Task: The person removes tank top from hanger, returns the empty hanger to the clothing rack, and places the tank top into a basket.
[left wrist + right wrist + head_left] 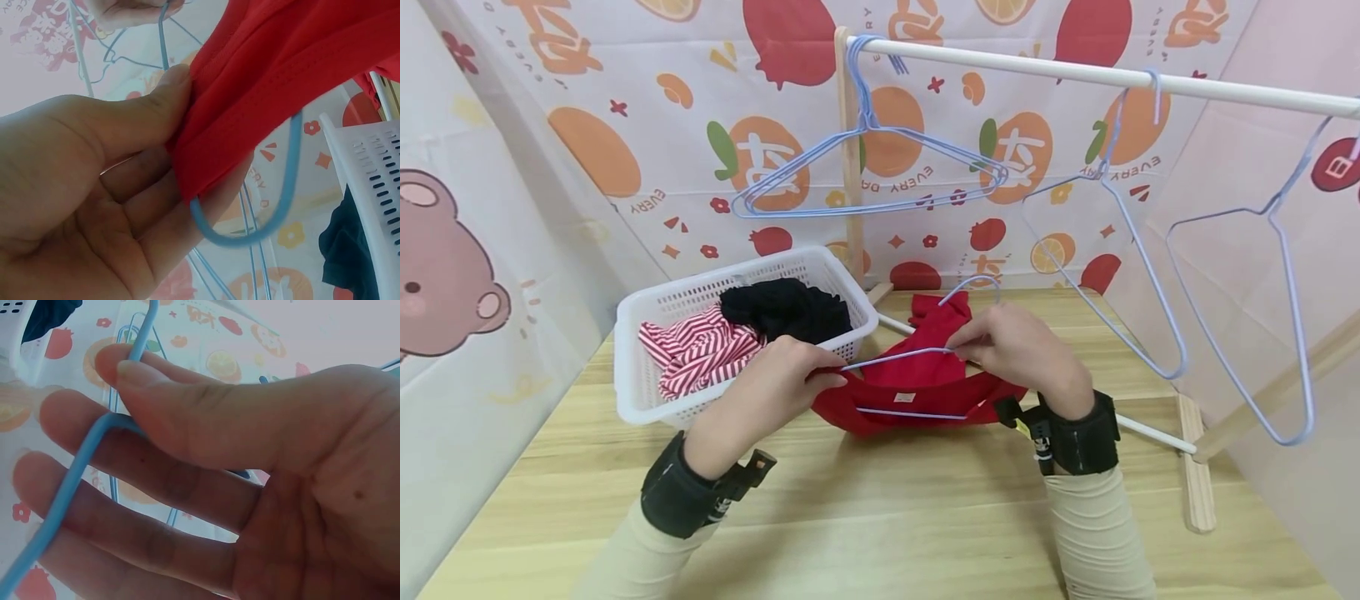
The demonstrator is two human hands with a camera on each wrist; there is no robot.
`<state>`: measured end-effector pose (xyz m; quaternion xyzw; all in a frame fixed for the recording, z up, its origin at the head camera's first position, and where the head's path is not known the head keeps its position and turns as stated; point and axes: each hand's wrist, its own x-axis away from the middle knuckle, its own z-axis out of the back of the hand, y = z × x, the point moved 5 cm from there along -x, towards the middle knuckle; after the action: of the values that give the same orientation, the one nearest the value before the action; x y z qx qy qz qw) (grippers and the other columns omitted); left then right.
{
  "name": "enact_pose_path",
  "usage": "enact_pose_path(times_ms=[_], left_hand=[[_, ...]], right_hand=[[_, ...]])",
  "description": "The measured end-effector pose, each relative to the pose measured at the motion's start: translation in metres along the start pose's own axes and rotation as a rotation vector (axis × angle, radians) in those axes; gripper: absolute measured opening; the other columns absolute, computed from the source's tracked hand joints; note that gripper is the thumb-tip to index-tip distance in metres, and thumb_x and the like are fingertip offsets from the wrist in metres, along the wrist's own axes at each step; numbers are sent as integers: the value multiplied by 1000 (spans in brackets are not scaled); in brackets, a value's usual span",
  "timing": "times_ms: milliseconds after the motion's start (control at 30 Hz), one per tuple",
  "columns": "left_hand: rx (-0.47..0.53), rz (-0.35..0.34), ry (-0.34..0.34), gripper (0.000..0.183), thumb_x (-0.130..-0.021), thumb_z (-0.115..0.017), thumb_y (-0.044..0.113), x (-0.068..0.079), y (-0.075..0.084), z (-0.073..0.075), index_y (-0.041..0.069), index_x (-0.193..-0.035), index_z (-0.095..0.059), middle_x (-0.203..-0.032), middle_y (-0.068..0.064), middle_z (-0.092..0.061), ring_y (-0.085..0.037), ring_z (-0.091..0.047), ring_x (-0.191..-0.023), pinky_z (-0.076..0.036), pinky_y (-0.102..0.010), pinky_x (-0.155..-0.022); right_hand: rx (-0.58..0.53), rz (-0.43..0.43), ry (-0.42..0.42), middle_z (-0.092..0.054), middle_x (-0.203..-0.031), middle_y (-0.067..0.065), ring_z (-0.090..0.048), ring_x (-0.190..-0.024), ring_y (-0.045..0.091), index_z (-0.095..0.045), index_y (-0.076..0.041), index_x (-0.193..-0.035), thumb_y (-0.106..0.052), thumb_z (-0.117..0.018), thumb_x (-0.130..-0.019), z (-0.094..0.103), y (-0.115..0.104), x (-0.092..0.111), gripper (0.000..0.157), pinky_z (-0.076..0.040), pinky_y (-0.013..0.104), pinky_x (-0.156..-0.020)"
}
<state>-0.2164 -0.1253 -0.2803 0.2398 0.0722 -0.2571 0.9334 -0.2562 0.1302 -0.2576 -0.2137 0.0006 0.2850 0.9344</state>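
Observation:
A red shirt [835, 411] hangs between my hands in the head view, its neck edge and pale label facing up. Inside it is a light-blue wire hanger [895, 357], whose hook points away. My left hand [767, 387] pinches the shirt's edge between thumb and fingers; in the left wrist view the hanger's rounded end [250, 239] sticks out below the fabric. With thumb and forefinger my right hand [1026, 350] pinches the hanger wire [142, 337] near its neck. More of the wire crosses the other fingers in the right wrist view. The shirt's lower part is partly hidden.
A white basket [625, 358] at the left holds a red-and-white striped garment [703, 350] and a black garment [786, 308]. Behind stands a rack with a white rail [1000, 62]. Several blue hangers [868, 133] hang on it, some toward the right.

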Motion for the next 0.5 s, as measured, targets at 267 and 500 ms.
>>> enact_pose_path(times_ms=[267,500], left_hand=[[10,5,15,20,-88,-81,10,1,-6,6,11,-108,-82,-89,-4,-79,-11,-66,-70,-64,-32,-73],[12,2,15,21,-88,-80,9,0,-8,8,9,-109,-82,-91,-5,-79,-12,-68,-72,-64,-33,-74]], right_hand=[[4,16,13,-80,-99,8,-71,-89,20,-80,-6,-112,-5,-77,-91,5,6,2,22,-58,33,-77],[1,7,23,-80,-94,6,-68,-81,18,-81,-8,-111,-6,-78,-90,10,10,3,22,-57,31,-74]])
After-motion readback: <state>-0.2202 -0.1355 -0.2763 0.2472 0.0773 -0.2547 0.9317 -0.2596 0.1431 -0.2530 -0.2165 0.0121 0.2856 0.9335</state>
